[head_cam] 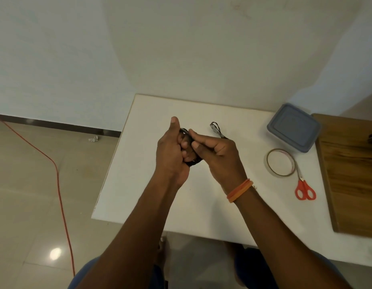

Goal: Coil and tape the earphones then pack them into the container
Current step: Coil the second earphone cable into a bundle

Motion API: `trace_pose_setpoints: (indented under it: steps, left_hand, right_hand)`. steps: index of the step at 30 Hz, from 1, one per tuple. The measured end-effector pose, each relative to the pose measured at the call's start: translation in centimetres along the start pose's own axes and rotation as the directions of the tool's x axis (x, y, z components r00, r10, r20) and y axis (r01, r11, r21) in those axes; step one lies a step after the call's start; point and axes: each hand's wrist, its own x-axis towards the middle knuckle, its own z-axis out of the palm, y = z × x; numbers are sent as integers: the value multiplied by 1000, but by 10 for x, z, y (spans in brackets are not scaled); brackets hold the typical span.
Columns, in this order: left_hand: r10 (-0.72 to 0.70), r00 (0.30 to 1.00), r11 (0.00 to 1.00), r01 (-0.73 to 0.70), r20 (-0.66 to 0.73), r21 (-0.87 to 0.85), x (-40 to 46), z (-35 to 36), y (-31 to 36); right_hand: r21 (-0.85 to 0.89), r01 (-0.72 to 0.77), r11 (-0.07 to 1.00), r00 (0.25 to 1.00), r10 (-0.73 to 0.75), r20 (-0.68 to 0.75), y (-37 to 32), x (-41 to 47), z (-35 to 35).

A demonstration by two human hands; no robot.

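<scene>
Coiling is the step in hand: the left hand (172, 151) curls its grip round a bundle of black earphones (192, 161) above the desk (139, 174), while the right hand (216, 151) pinches the cord just beside it. A second, already bound coil (216, 130) lies on the desk just beyond the right hand. Right of the hands sit the tape roll (281, 162), the scissors (304, 189) and the lidded container (294, 128). Next, I judge, the right hand must reach for the tape without the loops springing loose.
</scene>
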Motion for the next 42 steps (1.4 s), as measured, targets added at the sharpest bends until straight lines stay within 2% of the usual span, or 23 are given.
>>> trace_pose_setpoints:
  steps: [3, 4, 6, 8, 12, 15, 18, 21, 25, 30, 35, 42]
  left_hand:
    - [15, 989, 1000, -13, -147, 16, -2, 3, -5]
    - [19, 981, 999, -13, -195, 33, -3, 4, -7]
    - [52, 962, 995, -27, -270, 97, -2, 5, -12]
    - [87, 950, 990, -50, -299, 131, -2, 5, -14]
    - [11, 966, 1000, -8, -259, 13, -3, 7, -14]
    - [-20, 978, 1000, 19, -207, -3, -2, 6, -13]
    - [-30, 985, 1000, 29, -171, -10, 0, 5, -10]
    - [4, 986, 1000, -8, -166, -27, 1, 3, -5]
    - [0, 988, 999, -6, -154, -36, -1, 1, -2]
    - [-52, 987, 995, 38, -154, -95, -2, 1, -4]
    - [-109, 981, 994, 103, -163, -48, -7, 5, -5]
    - [-4, 987, 994, 22, -162, 104, -11, 10, -3]
  right_hand:
    - [-171, 56, 984, 995, -69, -70, 7, -4, 11]
    - [-289, 120, 950, 986, -148, -77, 10, -6, 14]
    - [-514, 265, 816, 947, -320, -21, 17, -9, 19]
    - [-599, 310, 739, 919, -394, -10, 20, -10, 21]
    - [-502, 241, 830, 922, -358, -149, 16, -10, 22]
    - [-282, 94, 955, 950, -171, -262, 9, -11, 25]
    - [-138, 25, 990, 974, -56, -221, 5, -11, 25]
    - [-190, 80, 978, 993, -96, -74, 5, -11, 25]
    - [-285, 219, 933, 976, -214, 51, 7, -10, 22]
    - [-504, 445, 740, 890, -428, 158, 12, -6, 17]
    - [-670, 368, 645, 878, -479, 21, 19, -11, 30]
    - [-569, 318, 759, 843, -501, -197, 13, -20, 40]
